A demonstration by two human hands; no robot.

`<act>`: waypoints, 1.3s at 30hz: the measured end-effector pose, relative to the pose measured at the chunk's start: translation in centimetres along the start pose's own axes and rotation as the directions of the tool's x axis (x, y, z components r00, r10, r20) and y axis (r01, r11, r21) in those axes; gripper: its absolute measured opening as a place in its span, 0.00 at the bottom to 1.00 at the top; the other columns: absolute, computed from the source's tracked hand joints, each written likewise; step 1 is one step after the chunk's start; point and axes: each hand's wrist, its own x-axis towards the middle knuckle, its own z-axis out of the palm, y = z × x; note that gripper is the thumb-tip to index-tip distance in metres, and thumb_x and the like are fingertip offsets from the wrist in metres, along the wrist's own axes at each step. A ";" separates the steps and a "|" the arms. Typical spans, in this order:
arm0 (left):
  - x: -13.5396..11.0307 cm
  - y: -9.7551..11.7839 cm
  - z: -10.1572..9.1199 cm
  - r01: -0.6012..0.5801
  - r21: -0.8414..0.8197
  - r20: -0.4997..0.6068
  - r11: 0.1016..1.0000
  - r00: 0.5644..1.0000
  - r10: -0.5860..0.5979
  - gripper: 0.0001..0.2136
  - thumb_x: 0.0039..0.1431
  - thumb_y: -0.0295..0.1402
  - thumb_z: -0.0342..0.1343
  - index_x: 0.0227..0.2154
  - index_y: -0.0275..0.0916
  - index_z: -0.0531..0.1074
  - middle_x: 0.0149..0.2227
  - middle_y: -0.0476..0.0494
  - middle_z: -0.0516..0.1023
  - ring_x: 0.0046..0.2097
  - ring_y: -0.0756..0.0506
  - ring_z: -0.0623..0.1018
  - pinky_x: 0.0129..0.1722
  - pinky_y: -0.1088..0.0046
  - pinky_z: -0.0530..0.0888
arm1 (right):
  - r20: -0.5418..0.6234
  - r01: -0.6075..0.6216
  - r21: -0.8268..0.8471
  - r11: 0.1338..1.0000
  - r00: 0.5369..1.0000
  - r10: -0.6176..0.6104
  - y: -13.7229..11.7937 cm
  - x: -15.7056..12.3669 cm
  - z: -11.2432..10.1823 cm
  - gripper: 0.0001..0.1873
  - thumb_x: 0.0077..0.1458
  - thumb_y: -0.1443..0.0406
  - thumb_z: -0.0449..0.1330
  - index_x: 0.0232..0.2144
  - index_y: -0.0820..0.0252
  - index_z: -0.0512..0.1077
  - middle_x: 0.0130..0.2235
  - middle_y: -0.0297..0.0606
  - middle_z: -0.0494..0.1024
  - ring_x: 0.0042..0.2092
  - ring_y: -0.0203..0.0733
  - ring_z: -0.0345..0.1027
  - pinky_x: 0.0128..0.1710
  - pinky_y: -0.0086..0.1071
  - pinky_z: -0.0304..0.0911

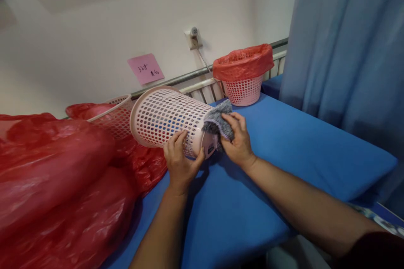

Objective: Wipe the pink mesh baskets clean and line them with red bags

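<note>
A pale pink perforated plastic wastebasket lies tilted on its side above the blue mattress, its rim to the left and its base to the right. My left hand grips the wastebasket near its base, thumb on the bottom and fingers on the holed wall. In my right hand is a grey cleaning cloth, bunched up and pressed against the edge of the base. Part of the cloth hides the upper side of that edge.
Large red plastic bags fill the left side. Behind them stands another pink basket. A pink basket with a red liner stands at the back right, near the blue curtain. A plug and cord are on the wall.
</note>
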 end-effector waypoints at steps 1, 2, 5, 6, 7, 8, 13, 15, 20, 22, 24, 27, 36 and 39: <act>0.0 0.1 0.0 -0.005 -0.003 0.000 1.000 1.000 0.005 0.29 0.51 0.37 0.67 0.56 0.39 0.68 0.54 0.33 0.75 0.56 0.33 0.74 0.58 0.52 0.68 | 0.089 0.005 -0.021 1.000 0.996 -0.003 -0.2 -0.3 0.1 0.33 0.51 0.71 0.60 0.60 0.52 0.67 0.59 0.45 0.63 0.61 0.49 0.64 0.63 0.45 0.63; 0.0 0.2 0.0 -0.006 -0.004 -0.004 1.000 1.000 0.006 0.28 0.51 0.36 0.67 0.56 0.39 0.68 0.54 0.33 0.75 0.56 0.33 0.75 0.58 0.52 0.68 | 0.185 -0.012 -0.057 0.998 0.982 0.022 -0.3 -0.7 0.2 0.32 0.51 0.71 0.61 0.59 0.52 0.69 0.59 0.44 0.64 0.59 0.49 0.66 0.61 0.43 0.65; 0.0 0.1 0.1 -0.002 0.002 -0.014 1.000 1.000 0.002 0.28 0.51 0.36 0.67 0.55 0.38 0.68 0.53 0.33 0.75 0.55 0.33 0.75 0.58 0.52 0.68 | 0.409 -0.156 -0.241 0.958 0.879 0.246 0.0 -1.2 0.4 0.26 0.49 0.71 0.62 0.51 0.51 0.76 0.54 0.41 0.69 0.52 0.47 0.71 0.55 0.39 0.69; 0.0 0.0 0.1 -0.001 0.003 -0.014 1.000 1.000 0.001 0.28 0.52 0.37 0.67 0.55 0.38 0.68 0.53 0.32 0.75 0.55 0.33 0.75 0.58 0.51 0.68 | 0.436 -0.217 -0.304 0.928 0.834 0.338 0.3 -1.1 0.4 0.24 0.49 0.71 0.61 0.49 0.51 0.77 0.52 0.40 0.71 0.50 0.46 0.72 0.54 0.39 0.69; 0.0 -0.1 0.1 -0.001 0.003 -0.011 1.000 1.000 0.001 0.28 0.52 0.37 0.67 0.55 0.37 0.68 0.53 0.32 0.75 0.55 0.33 0.75 0.58 0.51 0.68 | 0.432 -0.279 -0.349 0.895 0.799 0.418 0.7 -0.9 0.4 0.22 0.49 0.71 0.61 0.47 0.52 0.78 0.50 0.39 0.73 0.48 0.46 0.73 0.55 0.39 0.69; 0.0 -0.2 0.1 0.000 0.004 -0.007 1.000 1.000 0.000 0.28 0.51 0.37 0.67 0.55 0.37 0.68 0.53 0.31 0.75 0.56 0.33 0.74 0.58 0.51 0.68 | 0.394 -0.342 -0.364 0.866 0.786 0.476 1.2 -0.5 0.4 0.21 0.49 0.71 0.60 0.46 0.52 0.79 0.49 0.39 0.73 0.48 0.45 0.73 0.56 0.39 0.68; -0.1 -0.1 0.1 0.005 0.006 -0.001 1.000 1.000 -0.005 0.29 0.51 0.36 0.67 0.56 0.38 0.68 0.54 0.32 0.75 0.56 0.32 0.74 0.57 0.51 0.69 | -0.031 -0.411 -0.169 0.896 0.911 0.412 3.0 1.5 0.0 0.25 0.52 0.71 0.57 0.53 0.56 0.75 0.53 0.43 0.70 0.57 0.46 0.68 0.63 0.40 0.61; -0.1 0.0 0.2 0.003 -0.003 -0.006 1.000 1.000 -0.003 0.29 0.51 0.36 0.67 0.56 0.38 0.68 0.54 0.32 0.75 0.55 0.33 0.74 0.58 0.51 0.68 | -0.048 -0.319 -0.130 0.939 0.948 0.315 3.2 1.6 0.2 0.30 0.53 0.70 0.57 0.59 0.56 0.70 0.57 0.45 0.67 0.61 0.47 0.65 0.65 0.40 0.59; -0.2 0.0 0.3 0.007 0.007 -0.017 1.000 1.000 -0.007 0.29 0.51 0.37 0.67 0.56 0.37 0.68 0.53 0.31 0.75 0.55 0.32 0.74 0.58 0.50 0.68 | 0.334 -0.331 -0.257 0.908 0.851 0.405 3.1 -0.2 1.1 0.33 0.50 0.70 0.61 0.59 0.54 0.70 0.60 0.44 0.66 0.58 0.48 0.69 0.60 0.39 0.64; -0.1 -0.1 0.2 0.009 0.009 -0.018 1.000 1.000 -0.009 0.29 0.51 0.37 0.67 0.55 0.37 0.68 0.53 0.31 0.75 0.55 0.32 0.74 0.58 0.50 0.68 | 0.399 -0.431 -0.380 0.818 0.722 0.565 3.4 -0.6 1.3 0.27 0.48 0.69 0.63 0.53 0.54 0.76 0.55 0.44 0.72 0.51 0.50 0.73 0.56 0.41 0.67; -0.1 -0.1 0.2 0.009 0.006 -0.020 1.000 1.000 -0.009 0.29 0.51 0.37 0.67 0.55 0.37 0.68 0.53 0.31 0.75 0.55 0.32 0.74 0.58 0.51 0.68 | 0.398 -0.495 -0.438 0.750 0.641 0.656 3.8 -0.6 1.2 0.22 0.47 0.68 0.63 0.47 0.54 0.79 0.49 0.43 0.76 0.46 0.50 0.75 0.54 0.42 0.68; -0.1 0.0 0.1 0.013 0.007 -0.018 1.000 1.000 -0.013 0.29 0.51 0.36 0.67 0.56 0.38 0.68 0.54 0.32 0.75 0.56 0.32 0.74 0.57 0.51 0.68 | 0.317 -0.545 -0.424 0.723 0.659 0.682 4.7 0.4 0.9 0.23 0.50 0.68 0.60 0.50 0.53 0.77 0.49 0.43 0.77 0.49 0.49 0.74 0.55 0.40 0.67; -0.2 0.5 0.4 0.015 -0.004 -0.022 1.000 1.000 -0.015 0.29 0.51 0.37 0.67 0.56 0.38 0.68 0.54 0.32 0.75 0.57 0.32 0.74 0.59 0.50 0.67 | 0.315 -0.468 -0.442 0.765 0.718 0.621 4.2 0.7 1.4 0.31 0.56 0.65 0.58 0.62 0.59 0.67 0.60 0.47 0.69 0.57 0.45 0.70 0.61 0.33 0.62; -0.2 0.4 0.3 0.023 0.005 -0.017 1.000 1.000 -0.023 0.29 0.51 0.38 0.67 0.56 0.38 0.67 0.54 0.32 0.75 0.57 0.32 0.74 0.59 0.50 0.67 | 0.473 -0.376 -0.534 0.757 0.609 0.637 3.0 -0.3 1.2 0.24 0.51 0.65 0.62 0.52 0.55 0.76 0.55 0.44 0.74 0.51 0.47 0.74 0.55 0.33 0.65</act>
